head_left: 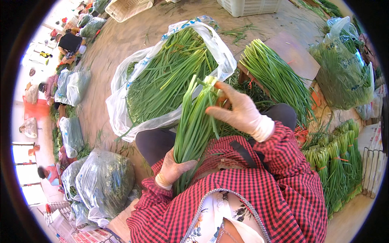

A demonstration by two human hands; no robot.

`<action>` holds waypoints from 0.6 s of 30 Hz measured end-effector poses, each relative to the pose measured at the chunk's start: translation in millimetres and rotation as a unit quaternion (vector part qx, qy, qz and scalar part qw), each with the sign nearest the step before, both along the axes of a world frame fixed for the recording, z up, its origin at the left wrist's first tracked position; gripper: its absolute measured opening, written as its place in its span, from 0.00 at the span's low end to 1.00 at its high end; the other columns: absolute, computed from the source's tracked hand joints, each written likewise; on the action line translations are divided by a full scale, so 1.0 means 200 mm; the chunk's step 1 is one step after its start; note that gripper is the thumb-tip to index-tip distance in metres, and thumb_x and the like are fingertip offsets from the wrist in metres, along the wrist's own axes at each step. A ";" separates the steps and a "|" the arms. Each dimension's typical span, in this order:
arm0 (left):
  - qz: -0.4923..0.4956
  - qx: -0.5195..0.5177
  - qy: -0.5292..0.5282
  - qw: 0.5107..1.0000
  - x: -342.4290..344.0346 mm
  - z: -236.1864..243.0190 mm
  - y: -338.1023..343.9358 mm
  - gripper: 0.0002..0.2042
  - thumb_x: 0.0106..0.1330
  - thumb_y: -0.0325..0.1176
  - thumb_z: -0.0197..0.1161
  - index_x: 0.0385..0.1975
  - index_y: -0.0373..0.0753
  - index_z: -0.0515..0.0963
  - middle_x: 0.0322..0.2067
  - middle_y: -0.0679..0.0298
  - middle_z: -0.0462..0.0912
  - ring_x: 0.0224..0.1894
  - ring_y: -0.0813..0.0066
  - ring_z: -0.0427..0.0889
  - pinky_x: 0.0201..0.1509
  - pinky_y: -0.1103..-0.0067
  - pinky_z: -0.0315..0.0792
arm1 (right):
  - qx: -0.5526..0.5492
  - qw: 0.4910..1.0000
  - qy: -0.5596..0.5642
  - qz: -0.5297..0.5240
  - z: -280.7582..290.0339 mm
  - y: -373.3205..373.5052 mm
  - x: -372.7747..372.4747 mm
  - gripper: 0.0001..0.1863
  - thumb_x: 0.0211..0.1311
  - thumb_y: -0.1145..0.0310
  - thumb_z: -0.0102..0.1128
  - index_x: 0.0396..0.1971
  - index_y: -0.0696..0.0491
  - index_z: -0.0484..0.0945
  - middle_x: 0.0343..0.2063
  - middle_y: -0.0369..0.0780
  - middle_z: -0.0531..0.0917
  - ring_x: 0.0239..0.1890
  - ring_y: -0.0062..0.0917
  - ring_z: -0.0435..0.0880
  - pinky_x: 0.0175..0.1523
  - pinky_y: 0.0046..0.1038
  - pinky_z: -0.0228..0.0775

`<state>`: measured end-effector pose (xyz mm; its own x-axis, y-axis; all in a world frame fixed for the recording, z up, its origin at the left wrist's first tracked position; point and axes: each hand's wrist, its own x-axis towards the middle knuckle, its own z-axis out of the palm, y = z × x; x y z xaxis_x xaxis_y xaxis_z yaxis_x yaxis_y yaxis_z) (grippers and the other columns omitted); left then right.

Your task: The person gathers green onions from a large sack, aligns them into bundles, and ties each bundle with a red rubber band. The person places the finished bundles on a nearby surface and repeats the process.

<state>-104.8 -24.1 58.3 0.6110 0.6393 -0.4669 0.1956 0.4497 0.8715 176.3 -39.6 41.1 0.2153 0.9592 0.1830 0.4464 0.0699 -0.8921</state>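
A bunch of garlic chives (193,121) stands slanted over my lap, its pale cut ends pointing up. My left hand (173,168) is closed round its lower, leafy part. At the upper end, my right hand (237,107) has its thumb and forefinger spread apart, the fingertips against the pale ends; its other fingers are partly hidden. Both hands wear thin pale gloves. Beyond the bunch, an open white plastic bag (117,115) is full of loose garlic chives (166,83). To its right, a thick pile of chives (277,77) lies on a low board (298,54).
Tied bundles of chives (334,162) stand at my right beside a wire rack (370,172). Stuffed plastic bags lie at the far right (344,75) and near left (105,182). Pale crates (249,7) stand at the back. Other people (69,44) work along the left.
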 end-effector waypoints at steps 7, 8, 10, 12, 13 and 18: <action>-0.021 -0.015 0.023 0.999 0.01 0.03 0.00 0.22 0.55 0.22 0.68 0.53 0.34 0.75 0.42 0.65 0.84 0.42 0.79 0.81 0.49 0.81 0.74 | -0.019 0.997 -0.071 -0.026 -0.05 0.13 -0.02 0.14 0.55 0.63 0.64 0.40 0.51 0.76 0.24 0.43 0.82 0.30 0.42 0.84 0.36 0.40 0.75; -0.027 -0.029 0.027 0.999 0.00 0.04 0.00 0.22 0.55 0.22 0.68 0.53 0.34 0.75 0.42 0.64 0.84 0.41 0.79 0.81 0.48 0.81 0.74 | -0.014 0.993 -0.110 -0.036 -0.07 0.13 -0.01 0.12 0.55 0.64 0.62 0.38 0.51 0.76 0.25 0.44 0.82 0.30 0.43 0.84 0.36 0.41 0.75; -0.032 -0.058 0.027 0.997 -0.01 0.06 0.00 0.23 0.55 0.23 0.68 0.53 0.34 0.75 0.40 0.63 0.84 0.37 0.79 0.81 0.42 0.82 0.74 | 0.038 0.982 -0.170 -0.067 -0.11 0.15 0.01 0.09 0.51 0.71 0.62 0.34 0.52 0.78 0.20 0.41 0.79 0.23 0.34 0.81 0.32 0.33 0.73; -0.030 -0.088 0.023 0.995 -0.03 0.09 0.01 0.24 0.55 0.24 0.69 0.54 0.34 0.74 0.38 0.62 0.85 0.30 0.80 0.80 0.32 0.83 0.74 | 0.066 0.973 -0.204 -0.082 -0.15 0.16 0.07 0.09 0.51 0.71 0.62 0.34 0.52 0.77 0.20 0.41 0.78 0.23 0.33 0.81 0.32 0.33 0.73; -0.035 -0.095 0.021 0.995 -0.04 0.10 0.02 0.24 0.55 0.23 0.69 0.54 0.34 0.74 0.38 0.61 0.85 0.28 0.79 0.80 0.31 0.83 0.74 | 0.042 0.984 -0.162 -0.067 -0.17 0.15 0.12 0.08 0.51 0.72 0.61 0.33 0.52 0.77 0.19 0.42 0.77 0.23 0.33 0.80 0.32 0.32 0.72; -0.065 -0.109 0.008 0.992 -0.15 0.13 0.03 0.22 0.57 0.23 0.67 0.55 0.34 0.75 0.41 0.62 0.85 0.32 0.81 0.79 0.33 0.84 0.73 | -0.110 0.963 -0.171 -0.179 -0.18 0.09 0.40 0.07 0.54 0.70 0.63 0.33 0.52 0.78 0.21 0.43 0.79 0.24 0.34 0.81 0.32 0.33 0.72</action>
